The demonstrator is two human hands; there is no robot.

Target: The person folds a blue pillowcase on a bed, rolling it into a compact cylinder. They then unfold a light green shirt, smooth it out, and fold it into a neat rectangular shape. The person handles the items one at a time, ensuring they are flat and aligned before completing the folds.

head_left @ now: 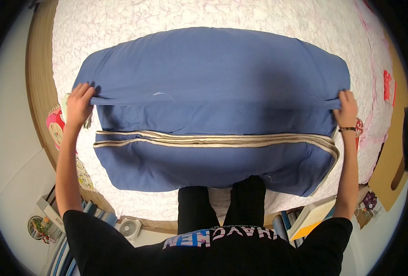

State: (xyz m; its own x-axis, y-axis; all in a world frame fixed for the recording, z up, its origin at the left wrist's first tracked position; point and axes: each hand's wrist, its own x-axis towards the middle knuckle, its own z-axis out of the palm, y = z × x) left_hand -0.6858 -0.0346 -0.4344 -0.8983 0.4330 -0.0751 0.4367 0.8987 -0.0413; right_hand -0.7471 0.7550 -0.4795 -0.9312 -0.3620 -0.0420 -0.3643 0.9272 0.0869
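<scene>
A large blue quilt (213, 64) with cream-piped edges lies folded in layers across the bed in front of me. My left hand (79, 103) is closed on the left end of a crease in its upper layer. At the opposite end of that same crease, my right hand (348, 109) grips the cloth, its wrist wearing a dark bracelet. Both arms are spread wide, and the fabric between the hands is drawn into a straight ridge. Nearer to me, the stacked piped edges (222, 140) run side to side. Some fingertips are hidden by the cloth.
Under the quilt is a white patterned bedspread (167, 16). Pink-and-red printed fabric (55, 125) shows by the left hand. A small red item (388, 87) lies at the right edge. Behind me stand a round white device (129, 228) and several books (64, 255).
</scene>
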